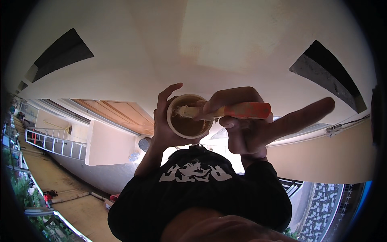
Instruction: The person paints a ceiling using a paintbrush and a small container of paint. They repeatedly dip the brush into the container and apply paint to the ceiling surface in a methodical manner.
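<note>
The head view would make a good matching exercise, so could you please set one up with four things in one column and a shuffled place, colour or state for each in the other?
Things:
1. cup
2. brush
3. ladder
4. shirt

Places, colours and states:
A. toward the left edge of the picture
B. black, low in the middle of the picture
C. red at its handle end, gripped in the right hand
D. pale-rimmed, held in the left hand

Right pairs: 1-D, 2-C, 3-A, 4-B
</note>
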### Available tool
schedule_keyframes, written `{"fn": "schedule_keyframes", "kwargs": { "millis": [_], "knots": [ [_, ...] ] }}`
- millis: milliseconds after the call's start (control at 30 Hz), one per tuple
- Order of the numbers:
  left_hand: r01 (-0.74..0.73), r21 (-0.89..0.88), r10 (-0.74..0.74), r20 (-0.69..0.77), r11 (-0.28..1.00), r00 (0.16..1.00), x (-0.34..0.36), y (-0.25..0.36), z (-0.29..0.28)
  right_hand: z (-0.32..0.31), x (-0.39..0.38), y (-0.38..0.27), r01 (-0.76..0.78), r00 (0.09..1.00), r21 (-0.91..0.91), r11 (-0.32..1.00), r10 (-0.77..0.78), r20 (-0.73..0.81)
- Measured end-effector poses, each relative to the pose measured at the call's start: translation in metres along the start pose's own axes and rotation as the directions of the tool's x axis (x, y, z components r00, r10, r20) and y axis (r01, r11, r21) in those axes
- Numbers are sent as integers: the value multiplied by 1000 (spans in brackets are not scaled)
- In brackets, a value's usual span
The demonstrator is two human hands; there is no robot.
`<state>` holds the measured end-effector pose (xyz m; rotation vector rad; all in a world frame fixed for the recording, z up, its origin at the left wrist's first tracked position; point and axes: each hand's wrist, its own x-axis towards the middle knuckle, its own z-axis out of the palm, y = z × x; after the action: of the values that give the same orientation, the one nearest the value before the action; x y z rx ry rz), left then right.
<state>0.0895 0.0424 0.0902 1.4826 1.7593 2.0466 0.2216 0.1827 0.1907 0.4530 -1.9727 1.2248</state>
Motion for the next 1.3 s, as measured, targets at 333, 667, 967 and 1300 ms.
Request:
{"fn": "schedule_keyframes", "kwargs": {
  "millis": [333,667,967,1300],
  "knots": [
    [14,91,-11,-36,996,999,13,-17,-3,6,7,38,52,985,-133,990,-73,-157],
    [-57,104,59,-11,993,998,14,-31,-14,18,6,54,9,988,18,1000,-7,-153],
    [-18,72,24,-82,997,996,8,-37,-16,28,7,65,47,999,67,997,-46,-16],
    [31,79,-28,-46,996,999,1,-38,-12,20,-10,68,167,986,-68,984,-165,24]
  ]
}}
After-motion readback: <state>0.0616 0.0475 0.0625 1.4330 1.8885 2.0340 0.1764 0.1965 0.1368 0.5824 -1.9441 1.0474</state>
